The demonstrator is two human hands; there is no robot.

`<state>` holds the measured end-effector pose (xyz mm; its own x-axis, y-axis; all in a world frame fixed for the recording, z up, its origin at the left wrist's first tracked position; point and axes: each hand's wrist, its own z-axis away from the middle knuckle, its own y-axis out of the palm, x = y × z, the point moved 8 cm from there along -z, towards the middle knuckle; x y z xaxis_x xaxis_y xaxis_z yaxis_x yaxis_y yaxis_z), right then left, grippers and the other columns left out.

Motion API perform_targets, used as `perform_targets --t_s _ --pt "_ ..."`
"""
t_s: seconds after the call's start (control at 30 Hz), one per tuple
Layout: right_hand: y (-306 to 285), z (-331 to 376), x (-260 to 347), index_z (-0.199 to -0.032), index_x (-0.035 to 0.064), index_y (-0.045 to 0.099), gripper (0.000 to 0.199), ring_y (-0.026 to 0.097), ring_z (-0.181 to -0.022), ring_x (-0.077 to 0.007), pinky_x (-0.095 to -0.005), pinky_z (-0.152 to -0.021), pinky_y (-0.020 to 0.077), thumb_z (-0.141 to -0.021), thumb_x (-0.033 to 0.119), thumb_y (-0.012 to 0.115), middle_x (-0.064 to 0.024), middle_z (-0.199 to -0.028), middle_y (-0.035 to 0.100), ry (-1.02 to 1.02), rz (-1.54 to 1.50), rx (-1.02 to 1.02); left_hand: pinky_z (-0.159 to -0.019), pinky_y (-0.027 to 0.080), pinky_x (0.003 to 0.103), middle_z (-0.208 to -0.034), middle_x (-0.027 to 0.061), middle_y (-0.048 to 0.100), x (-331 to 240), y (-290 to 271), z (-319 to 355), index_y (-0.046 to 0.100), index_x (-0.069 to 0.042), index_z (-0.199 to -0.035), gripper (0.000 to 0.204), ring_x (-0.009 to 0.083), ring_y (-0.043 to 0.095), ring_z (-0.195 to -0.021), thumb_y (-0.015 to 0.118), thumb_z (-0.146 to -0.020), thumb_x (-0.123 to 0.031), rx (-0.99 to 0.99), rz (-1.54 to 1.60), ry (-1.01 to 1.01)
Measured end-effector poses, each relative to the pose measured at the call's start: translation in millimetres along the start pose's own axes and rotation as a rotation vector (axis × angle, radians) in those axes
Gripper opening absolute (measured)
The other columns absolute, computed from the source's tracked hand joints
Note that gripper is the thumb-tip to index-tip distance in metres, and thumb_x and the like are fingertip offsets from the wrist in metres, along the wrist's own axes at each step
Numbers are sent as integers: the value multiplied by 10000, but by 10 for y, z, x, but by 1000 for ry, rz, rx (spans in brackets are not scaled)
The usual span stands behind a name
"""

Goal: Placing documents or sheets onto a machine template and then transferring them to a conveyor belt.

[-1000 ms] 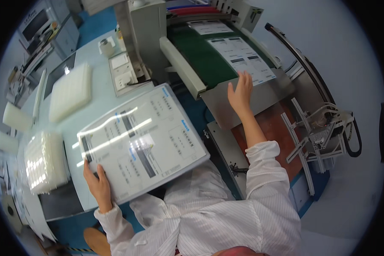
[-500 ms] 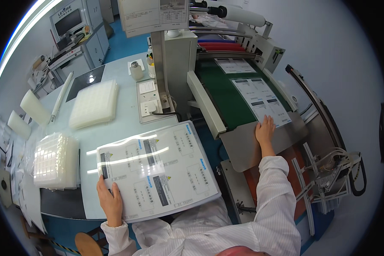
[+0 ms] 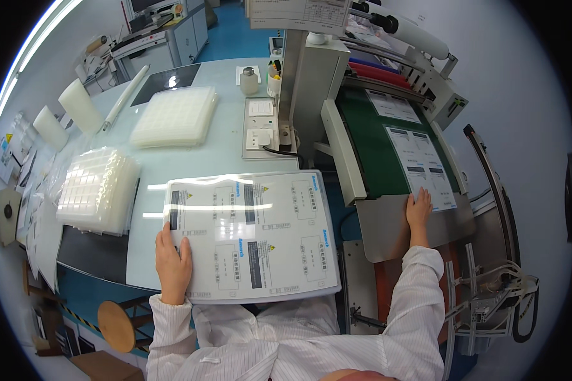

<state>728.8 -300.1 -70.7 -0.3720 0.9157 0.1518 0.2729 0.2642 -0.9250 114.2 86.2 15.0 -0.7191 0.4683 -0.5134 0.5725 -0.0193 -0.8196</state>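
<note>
Left hand (image 3: 173,263) sits flat on the near-left edge of the big glossy printed sheet (image 3: 251,233), thumb on top and fingers spread along the margin; whether any fingers curl under the edge is hidden, so a true pinch cannot be told. That sheet lies on the pale worktable (image 3: 203,152), its near edge overhanging toward the white-coated body, and glare stripes wash out part of its print. Over on the right, the right hand (image 3: 419,207) reaches out, fingers open and pressed down on the lower end of a label sheet (image 3: 426,166) lying on the green conveyor belt (image 3: 375,149), right where belt meets the grey metal tray (image 3: 413,232). The hand grasps nothing, only touching. Stacks of clear plastic trays (image 3: 98,188) sit well left, edges blurred by the lens.
</note>
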Motion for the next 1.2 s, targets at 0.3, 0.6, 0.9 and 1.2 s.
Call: perform_targets --t_s 0.3,0.6,0.9,1.2 --pt "160 14 -112 -1514 116 254 641 187 -1456 -341 -543 -1157 154 -1002 500 302 -164 -1577 214 106 82 209 -996 432 386 -1308 222 489 36 -10 18 394 18 -1386 492 357 522 -1176 528 -957 -182 -12 -1 -8" --pt "99 59 -165 -1451 66 372 607 320 -1385 -354 -543 -1100 261 -986 454 409 -187 -1505 350 83 73 67 -873 479 451 -1226 259 507 85 -69 33 402 35 -1367 558 406 565 -1028 586 -899 -207 -100 9 22" --pt "-47 123 -124 -1301 -36 530 490 489 -1231 -401 -462 -1033 386 -958 313 509 -241 -1343 520 6 -20 -107 -835 479 457 -1216 272 511 95 -117 40 429 30 -1351 561 394 575 -962 618 -883 -216 -94 25 -2" --pt "-86 104 55 -1248 -55 566 402 538 -1161 -409 -451 -1000 418 -974 227 482 -259 -1242 581 -189 66 -80 -806 474 423 -1238 257 492 116 -137 65 423 26 -1354 561 365 576 -956 627 -894 -223 -105 -5 4"
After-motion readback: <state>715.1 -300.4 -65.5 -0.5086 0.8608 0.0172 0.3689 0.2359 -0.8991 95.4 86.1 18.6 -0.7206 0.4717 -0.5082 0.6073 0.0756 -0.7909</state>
